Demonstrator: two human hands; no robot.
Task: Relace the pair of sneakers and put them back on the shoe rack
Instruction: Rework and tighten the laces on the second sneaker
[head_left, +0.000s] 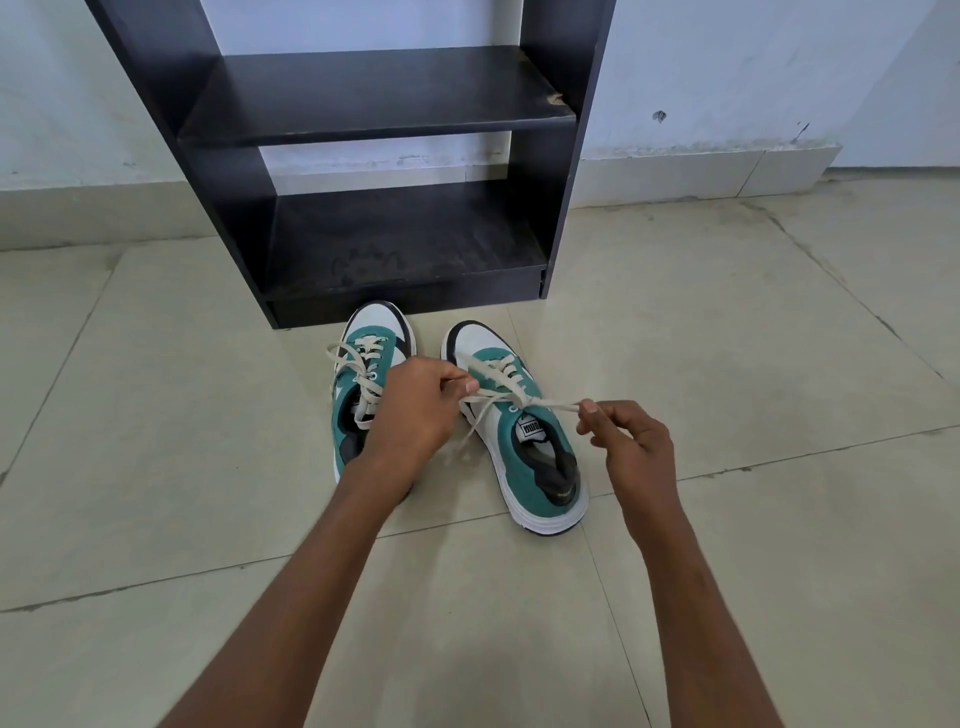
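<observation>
Head view. Two bare forearms entering from the lower edge, reaching up to mid-frame. Left hand (415, 402) closed in a pinch on one lace end above the gap between the shoes; right hand (626, 441) pinching the other end of the same lace (540, 404), drawn taut toward the right of centre. Right sneaker (524, 441), teal and white, laced through its eyelets, crossing of the two strands sitting just above the tongue. Left sneaker (363, 374), just beside it at centre-left, partly hidden by the left wrist; laced, ends looped loosely over its upper, whether knotted cannot be told. Both on the tiled floor (727, 364), toes pointing up-frame, left toe almost touching the base of the rack (374, 119) at upper centre; two dark shelves, nothing on them.

Step in hand, as judged: tightening or tying the right sneaker's lace, racking not yet begun. For a good result: equal pull on both ends, outward and level, crossing kept centred over the tongue; tension held while forming the bow; shoe likely to slide on smooth tile if pulled upward rather than sideways.
</observation>
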